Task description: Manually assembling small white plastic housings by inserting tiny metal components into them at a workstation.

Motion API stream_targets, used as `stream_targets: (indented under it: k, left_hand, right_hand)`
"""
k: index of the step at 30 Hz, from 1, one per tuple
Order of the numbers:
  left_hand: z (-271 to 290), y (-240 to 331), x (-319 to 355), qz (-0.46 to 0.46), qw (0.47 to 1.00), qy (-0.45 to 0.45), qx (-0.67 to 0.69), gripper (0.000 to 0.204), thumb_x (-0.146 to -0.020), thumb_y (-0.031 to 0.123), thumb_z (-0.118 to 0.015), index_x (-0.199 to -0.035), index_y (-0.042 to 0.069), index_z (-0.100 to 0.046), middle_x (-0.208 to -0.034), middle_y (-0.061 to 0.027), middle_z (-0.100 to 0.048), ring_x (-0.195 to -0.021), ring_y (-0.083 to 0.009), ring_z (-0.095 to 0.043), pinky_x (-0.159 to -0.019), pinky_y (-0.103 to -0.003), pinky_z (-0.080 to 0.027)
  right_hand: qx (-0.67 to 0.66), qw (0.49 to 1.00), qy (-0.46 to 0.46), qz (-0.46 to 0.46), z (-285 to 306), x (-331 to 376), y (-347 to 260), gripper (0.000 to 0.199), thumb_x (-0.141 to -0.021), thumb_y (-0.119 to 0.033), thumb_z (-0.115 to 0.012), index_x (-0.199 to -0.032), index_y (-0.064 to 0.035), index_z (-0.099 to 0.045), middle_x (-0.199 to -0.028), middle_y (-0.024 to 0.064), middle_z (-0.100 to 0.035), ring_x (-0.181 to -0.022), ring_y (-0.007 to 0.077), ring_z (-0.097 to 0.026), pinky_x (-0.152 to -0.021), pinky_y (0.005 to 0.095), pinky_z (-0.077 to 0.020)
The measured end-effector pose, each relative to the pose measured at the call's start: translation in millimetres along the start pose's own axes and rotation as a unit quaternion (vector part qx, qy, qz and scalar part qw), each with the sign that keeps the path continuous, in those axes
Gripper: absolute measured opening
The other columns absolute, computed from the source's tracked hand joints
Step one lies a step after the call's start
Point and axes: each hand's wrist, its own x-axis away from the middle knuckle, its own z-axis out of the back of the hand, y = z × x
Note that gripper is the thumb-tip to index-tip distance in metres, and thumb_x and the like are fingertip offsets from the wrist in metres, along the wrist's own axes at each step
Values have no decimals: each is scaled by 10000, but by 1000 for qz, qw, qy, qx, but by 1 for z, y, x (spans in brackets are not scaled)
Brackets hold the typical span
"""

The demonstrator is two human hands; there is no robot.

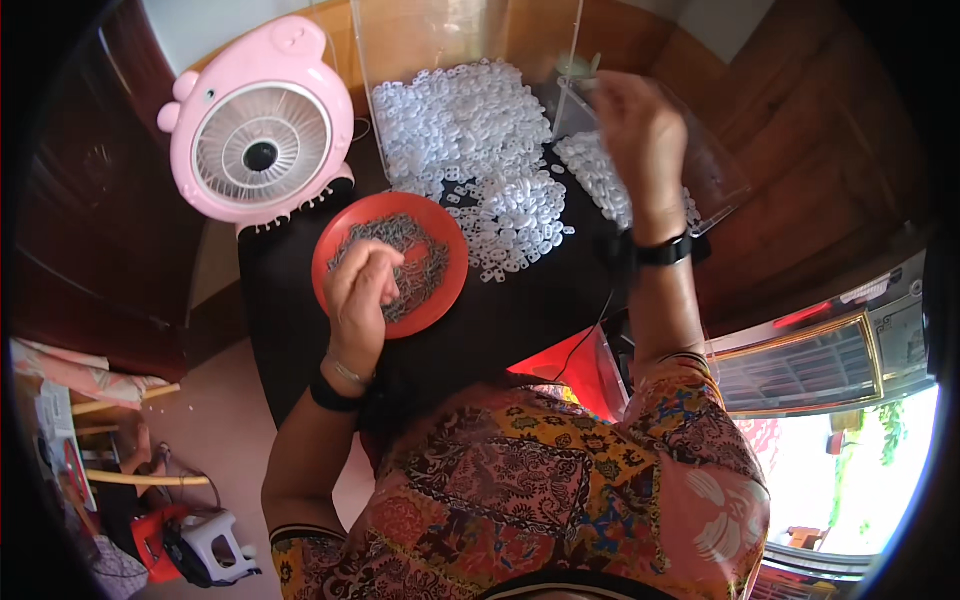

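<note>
My left hand (362,300) hangs over an orange plate (453,285), its fingers curled with the thumb against them. On that plate lie many small grey screw-like pieces (425,262); whatever the fingers may hold is too small to make out. My right hand (643,140) is raised at the far right, above a clear box (725,190) with small white plastic pieces (592,170) in it. Its fingertips are drawn together and slightly blurred, so anything between them cannot be named. Between my hands, a loose pile of white pieces with holes (515,220) lies on the black tabletop (480,325).
A larger clear bin (460,115) heaped with white pieces stands at the back. Left of it is a pink pig-shaped fan (262,130). A red container (580,365) and a dark cable (590,335) are by the near edge. White and red stools (215,550) stand lower left.
</note>
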Motion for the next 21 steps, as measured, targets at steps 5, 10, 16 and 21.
stream_targets:
  k: [5,10,16,21]
  left_hand:
    - [10,-7,-12,80,992,49,81,215,-931,159,-482,-804,17,-580,-599,16,-432,-516,-58,-401,-489,-200,-353]
    - [18,-16,-13,71,994,54,66,217,-928,169,-496,-799,24,-592,-589,24,-433,-496,-45,-395,-460,-192,-348]
    - [21,-22,-16,93,992,62,56,219,-919,175,-512,-783,27,-600,-579,27,-435,-489,-46,-407,-448,-191,-335]
    - [27,-23,-18,101,992,68,32,227,-925,175,-496,-783,27,-595,-579,21,-450,-500,-61,-437,-457,-193,-333]
  right_hand:
    - [90,992,14,92,4,-6,30,143,-827,-210,-631,-891,-104,-702,-883,73,-670,-833,276,-629,-735,376,-512]
    - [-138,944,-300,25,-47,40,-10,179,-807,-237,-623,-863,-87,-702,-860,107,-687,-818,294,-656,-727,377,-515]
    - [-110,892,-433,71,-128,65,-15,178,-754,-222,-604,-833,-107,-715,-803,120,-682,-806,304,-652,-733,404,-511]
    - [-17,857,-498,130,-145,67,-30,158,-749,-209,-604,-818,-117,-712,-827,128,-680,-829,324,-646,-744,423,-507]
